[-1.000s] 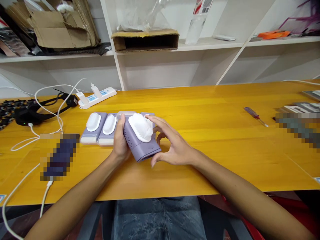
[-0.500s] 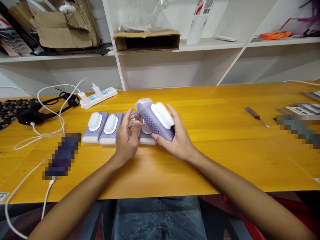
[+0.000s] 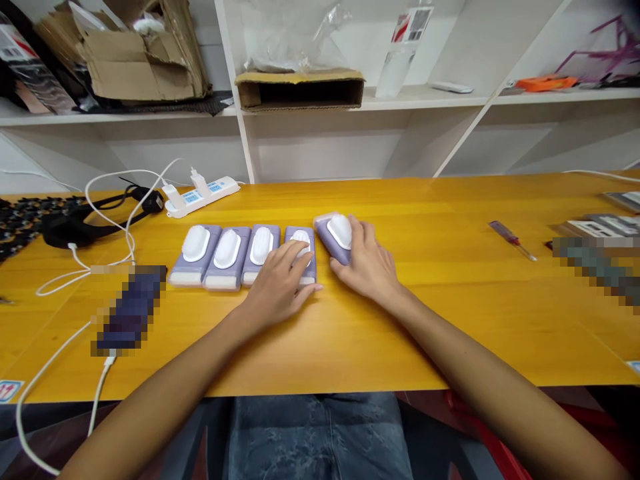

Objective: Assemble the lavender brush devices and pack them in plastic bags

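Right grip: closed around the right part of a purple brush (image 3: 334,235), the right hand (image 3: 369,261) covering much of it.
Left grip: nothing held; the fingers of the left hand (image 3: 280,283) spread loosely over the last brush in the row (image 3: 311,272), seemingly touching it.
Held brush: just right of the row, white pad upward, set at a slant; whether it rests fully on the bench (image 3: 450,320) cannot be told.
Change: half a second ago it was raised and tipped above the row; now it is lower and farther right, and the left hand has come down over its neighbour.
Meaning: it appears nearly set down, though not yet square with the others, judging by its angle.
Row: four brushes side by side, pads up.
Bench left: a power strip (image 3: 205,197), a black headset (image 3: 83,223), white cables and a pixelated phone (image 3: 131,310).
Bench right: a screwdriver (image 3: 511,239).
Shelf: a torn carton (image 3: 143,73), a flat box (image 3: 300,81) and a bottle (image 3: 397,63).
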A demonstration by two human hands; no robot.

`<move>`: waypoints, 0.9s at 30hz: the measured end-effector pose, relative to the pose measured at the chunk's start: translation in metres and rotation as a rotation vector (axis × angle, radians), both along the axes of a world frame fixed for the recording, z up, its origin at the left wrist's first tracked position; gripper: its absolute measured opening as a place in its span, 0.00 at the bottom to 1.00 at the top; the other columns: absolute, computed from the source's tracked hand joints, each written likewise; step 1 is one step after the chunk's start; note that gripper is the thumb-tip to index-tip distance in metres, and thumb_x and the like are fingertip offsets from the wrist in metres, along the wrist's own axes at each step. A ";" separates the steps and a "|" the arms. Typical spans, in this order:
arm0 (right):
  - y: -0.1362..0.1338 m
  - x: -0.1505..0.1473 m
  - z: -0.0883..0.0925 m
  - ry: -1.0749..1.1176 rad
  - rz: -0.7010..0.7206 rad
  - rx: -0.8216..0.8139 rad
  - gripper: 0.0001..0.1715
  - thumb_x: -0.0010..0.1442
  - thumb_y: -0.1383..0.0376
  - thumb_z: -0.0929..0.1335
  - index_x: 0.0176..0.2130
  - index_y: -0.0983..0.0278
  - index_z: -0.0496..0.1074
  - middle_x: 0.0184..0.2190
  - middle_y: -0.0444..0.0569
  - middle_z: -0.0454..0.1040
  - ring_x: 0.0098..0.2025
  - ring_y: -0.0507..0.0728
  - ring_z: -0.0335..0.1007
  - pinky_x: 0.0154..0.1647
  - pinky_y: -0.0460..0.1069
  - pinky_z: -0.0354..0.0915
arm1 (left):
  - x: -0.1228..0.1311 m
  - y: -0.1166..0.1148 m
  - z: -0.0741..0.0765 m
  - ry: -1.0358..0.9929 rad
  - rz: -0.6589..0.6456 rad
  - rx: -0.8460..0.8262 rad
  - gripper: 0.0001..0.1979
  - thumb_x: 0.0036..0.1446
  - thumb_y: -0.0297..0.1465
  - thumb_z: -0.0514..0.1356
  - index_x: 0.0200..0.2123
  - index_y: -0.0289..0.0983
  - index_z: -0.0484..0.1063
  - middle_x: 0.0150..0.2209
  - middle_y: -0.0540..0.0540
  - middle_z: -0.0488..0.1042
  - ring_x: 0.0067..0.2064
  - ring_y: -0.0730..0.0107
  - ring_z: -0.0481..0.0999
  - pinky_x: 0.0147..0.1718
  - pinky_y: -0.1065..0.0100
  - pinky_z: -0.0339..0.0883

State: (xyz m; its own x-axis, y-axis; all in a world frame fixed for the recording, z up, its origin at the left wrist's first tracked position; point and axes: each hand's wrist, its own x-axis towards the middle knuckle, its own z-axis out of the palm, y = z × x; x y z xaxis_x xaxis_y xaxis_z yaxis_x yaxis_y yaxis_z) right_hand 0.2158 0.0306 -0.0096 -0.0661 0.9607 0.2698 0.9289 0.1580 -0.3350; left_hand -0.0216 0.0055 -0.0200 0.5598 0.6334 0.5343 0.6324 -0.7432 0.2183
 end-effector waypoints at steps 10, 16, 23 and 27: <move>-0.020 -0.016 0.003 -0.049 0.122 0.004 0.49 0.69 0.52 0.67 0.79 0.64 0.51 0.77 0.73 0.57 0.71 0.86 0.64 0.54 0.79 0.78 | -0.024 0.025 0.019 -0.206 0.260 0.201 0.18 0.74 0.43 0.63 0.58 0.39 0.78 0.57 0.32 0.81 0.61 0.41 0.79 0.64 0.41 0.70; -0.018 -0.014 0.005 -0.058 0.160 0.010 0.44 0.71 0.53 0.67 0.77 0.69 0.58 0.77 0.74 0.57 0.73 0.85 0.61 0.63 0.80 0.73 | -0.084 0.044 0.051 -0.084 0.742 0.117 0.30 0.74 0.51 0.57 0.61 0.33 0.79 0.65 0.25 0.76 0.69 0.29 0.71 0.67 0.35 0.63; -0.009 -0.012 0.002 0.062 0.284 0.071 0.50 0.74 0.35 0.64 0.80 0.58 0.59 0.84 0.63 0.50 0.81 0.84 0.51 0.72 0.82 0.64 | -0.126 0.056 0.054 0.009 0.945 -0.362 0.46 0.72 0.62 0.47 0.75 0.32 0.67 0.74 0.24 0.68 0.72 0.25 0.69 0.68 0.35 0.63; -0.008 -0.024 -0.003 -0.005 0.313 0.030 0.54 0.71 0.31 0.65 0.82 0.51 0.57 0.86 0.54 0.46 0.83 0.86 0.44 0.73 0.82 0.64 | -0.117 0.060 0.049 -0.006 0.936 -0.400 0.47 0.71 0.63 0.47 0.73 0.32 0.69 0.74 0.25 0.69 0.73 0.27 0.70 0.70 0.37 0.63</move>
State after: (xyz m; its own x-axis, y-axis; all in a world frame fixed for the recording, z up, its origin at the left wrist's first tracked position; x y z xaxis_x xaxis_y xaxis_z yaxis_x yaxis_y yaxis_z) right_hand 0.1920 0.0227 -0.0127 -0.3588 0.8849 0.2969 0.8354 0.4463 -0.3209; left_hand -0.1383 0.0657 0.0294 -0.2544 0.9487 0.1879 0.9207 0.1782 0.3472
